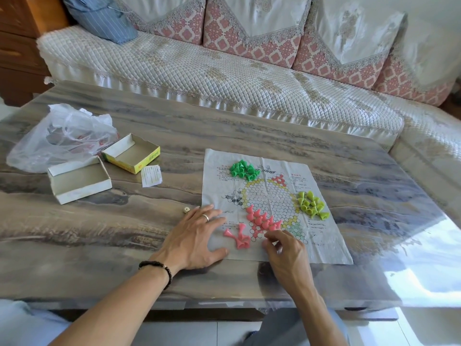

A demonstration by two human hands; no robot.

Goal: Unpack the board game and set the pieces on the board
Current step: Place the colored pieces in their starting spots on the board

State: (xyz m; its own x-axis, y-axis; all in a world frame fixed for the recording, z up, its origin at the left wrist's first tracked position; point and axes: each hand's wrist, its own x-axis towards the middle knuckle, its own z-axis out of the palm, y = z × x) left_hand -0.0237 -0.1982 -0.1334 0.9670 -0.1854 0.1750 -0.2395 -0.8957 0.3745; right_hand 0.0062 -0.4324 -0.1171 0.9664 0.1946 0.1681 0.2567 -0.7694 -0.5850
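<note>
A creased paper game board [324, 240] lies flat on the table. Dark green pieces [244, 169] are heaped at its far left corner, and lime pieces [311, 204] cluster at its right. Several pink pieces [262, 219] stand on the board's near point. A few more pink pieces [238, 236] lie loose to their left. My left hand [197, 236] rests flat with spread fingers on the board's near left corner. My right hand [284, 250] has its fingertips curled together at the near pink point; whether they pinch a piece is hidden.
An open yellow box tray [131, 153], its white lid [78, 179], a paper slip [151, 176] and a crumpled plastic bag [62, 136] sit at the left. A small die [186, 210] lies near my left fingers. A sofa [224, 78] borders the table's far side.
</note>
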